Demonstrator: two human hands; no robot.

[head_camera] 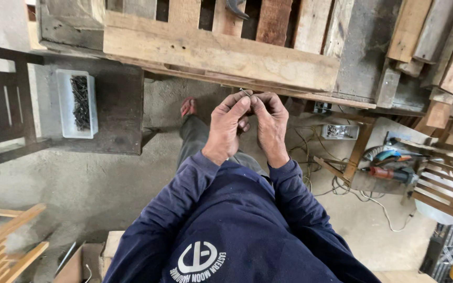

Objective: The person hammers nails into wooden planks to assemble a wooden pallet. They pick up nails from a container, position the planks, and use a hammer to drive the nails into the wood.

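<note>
Just below the edge of the wooden pallet (221, 52), the left hand (228, 128) and the right hand (271, 128) meet, fingers (243, 104) of both pinched narrow on a small nail (245, 93) held between the fingertips. To the left, a white tray of nails (77, 103) rests on a dark desk (119, 105). Power tools (391, 165) lie at right.

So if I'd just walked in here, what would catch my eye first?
Probably the two hands at the centre: the left hand and right hand pressed together, pinching a small nail just below a wooden pallet. Next, to the left, the white tray of dark nails on a dark bench.
</note>
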